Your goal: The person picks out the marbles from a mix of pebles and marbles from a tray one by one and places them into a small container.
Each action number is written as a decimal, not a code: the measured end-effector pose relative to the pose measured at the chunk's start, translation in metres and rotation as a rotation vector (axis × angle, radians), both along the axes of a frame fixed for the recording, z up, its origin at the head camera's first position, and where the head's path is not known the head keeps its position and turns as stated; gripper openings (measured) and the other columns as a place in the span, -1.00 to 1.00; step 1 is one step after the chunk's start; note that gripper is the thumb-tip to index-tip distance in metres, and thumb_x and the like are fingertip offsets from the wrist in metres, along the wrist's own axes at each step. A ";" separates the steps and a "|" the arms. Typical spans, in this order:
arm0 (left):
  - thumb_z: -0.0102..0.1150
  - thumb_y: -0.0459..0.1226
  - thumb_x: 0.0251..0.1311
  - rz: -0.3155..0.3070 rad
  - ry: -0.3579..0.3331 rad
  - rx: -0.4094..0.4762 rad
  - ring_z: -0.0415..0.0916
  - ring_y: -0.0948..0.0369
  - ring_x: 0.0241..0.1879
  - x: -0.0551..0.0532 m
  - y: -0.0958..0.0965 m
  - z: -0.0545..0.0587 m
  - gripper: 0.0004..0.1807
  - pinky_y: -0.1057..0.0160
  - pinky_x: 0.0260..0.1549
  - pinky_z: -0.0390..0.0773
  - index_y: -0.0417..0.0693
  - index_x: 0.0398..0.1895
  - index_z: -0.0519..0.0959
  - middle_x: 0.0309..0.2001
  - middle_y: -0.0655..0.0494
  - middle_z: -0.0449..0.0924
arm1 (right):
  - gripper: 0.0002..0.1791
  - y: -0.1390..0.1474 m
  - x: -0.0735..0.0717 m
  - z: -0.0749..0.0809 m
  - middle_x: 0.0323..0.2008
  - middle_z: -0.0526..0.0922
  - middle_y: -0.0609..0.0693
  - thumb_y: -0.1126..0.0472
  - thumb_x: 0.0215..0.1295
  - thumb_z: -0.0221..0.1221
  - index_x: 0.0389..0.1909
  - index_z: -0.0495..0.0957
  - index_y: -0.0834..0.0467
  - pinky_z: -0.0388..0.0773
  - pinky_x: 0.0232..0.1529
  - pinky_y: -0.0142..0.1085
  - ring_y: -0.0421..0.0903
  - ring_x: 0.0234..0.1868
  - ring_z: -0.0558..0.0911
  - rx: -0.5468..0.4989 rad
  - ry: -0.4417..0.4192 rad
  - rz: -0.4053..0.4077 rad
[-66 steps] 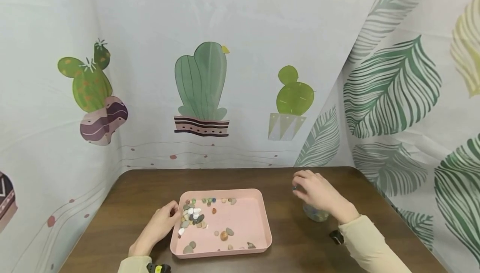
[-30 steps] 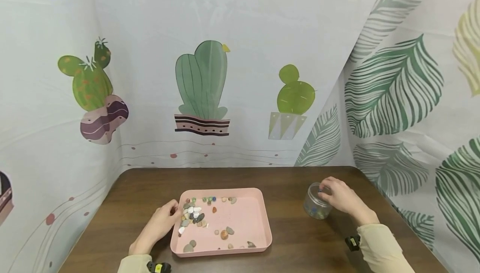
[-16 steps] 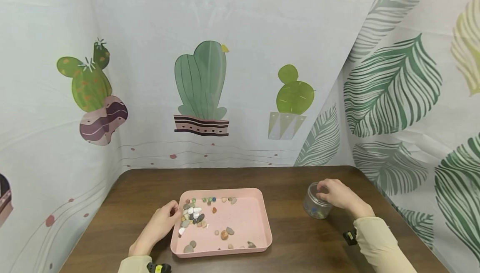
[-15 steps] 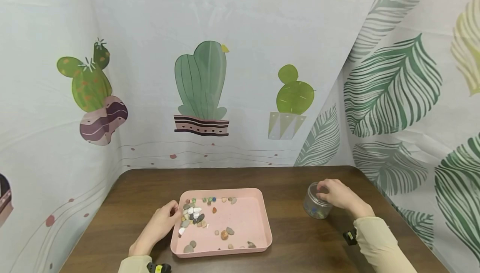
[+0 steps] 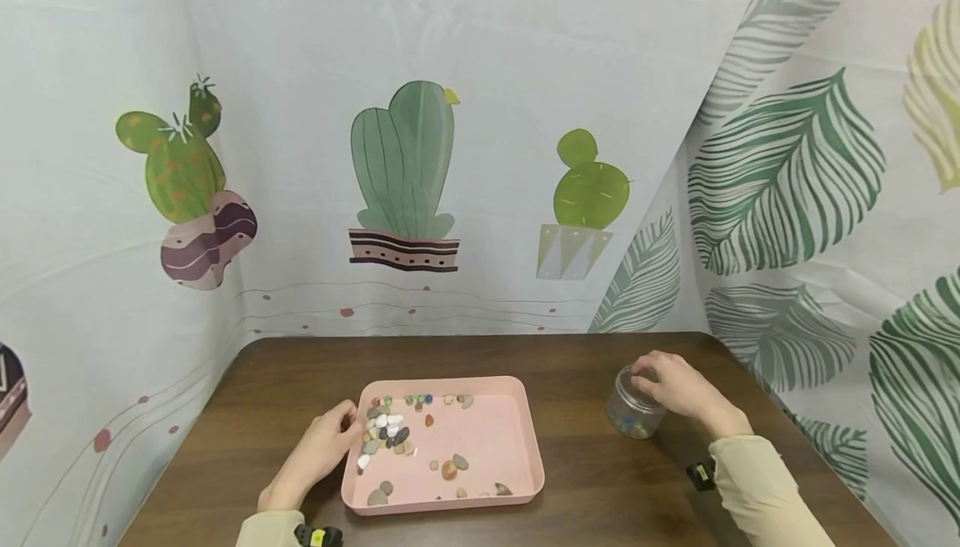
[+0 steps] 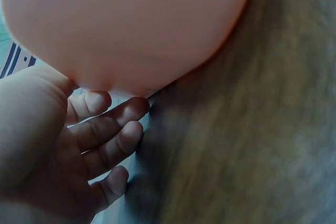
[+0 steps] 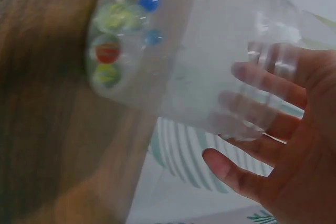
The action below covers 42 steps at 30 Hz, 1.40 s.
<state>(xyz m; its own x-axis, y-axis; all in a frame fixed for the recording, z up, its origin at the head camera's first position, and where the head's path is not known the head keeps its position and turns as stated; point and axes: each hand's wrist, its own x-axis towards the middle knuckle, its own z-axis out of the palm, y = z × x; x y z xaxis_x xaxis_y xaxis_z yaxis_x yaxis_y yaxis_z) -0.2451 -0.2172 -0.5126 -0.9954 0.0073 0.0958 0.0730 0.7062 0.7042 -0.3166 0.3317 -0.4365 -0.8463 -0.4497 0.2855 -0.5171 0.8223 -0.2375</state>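
Tray rim (image 5: pixel 442 508): touched by loose, empty left fingers (image 6: pixel 113 148).
Jar mouth (image 5: pixel 626 383): partly covered by relaxed, empty right fingers (image 7: pixel 232 174).
Marbles (image 7: pixel 149 0) below: multicoloured.

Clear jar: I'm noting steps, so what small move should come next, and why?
Probably lift the right hand from the jar toward the pink tray: marbles lie in the jar, none shows in the hand, and the tray seems to hold more.
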 end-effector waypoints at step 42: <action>0.13 -0.27 0.29 0.001 -0.017 0.004 0.26 0.24 -0.55 0.001 0.001 0.003 -0.84 0.29 -0.57 0.20 -0.01 -0.43 0.39 -0.61 0.18 0.28 | -0.84 -0.258 -0.014 0.010 -0.20 0.60 -0.10 0.18 0.26 0.29 -0.15 0.67 0.05 0.51 -0.19 -0.24 -0.15 -0.16 0.57 0.322 -0.001 0.457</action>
<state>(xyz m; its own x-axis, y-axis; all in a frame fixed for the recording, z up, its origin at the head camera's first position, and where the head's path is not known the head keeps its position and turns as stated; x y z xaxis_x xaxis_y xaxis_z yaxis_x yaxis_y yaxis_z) -0.2444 -0.2163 -0.5093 -0.9969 0.0054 0.0788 0.0599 0.7032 0.7085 -0.3310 0.0737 -0.4266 -0.5446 -0.8356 0.0724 -0.8382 0.5453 -0.0115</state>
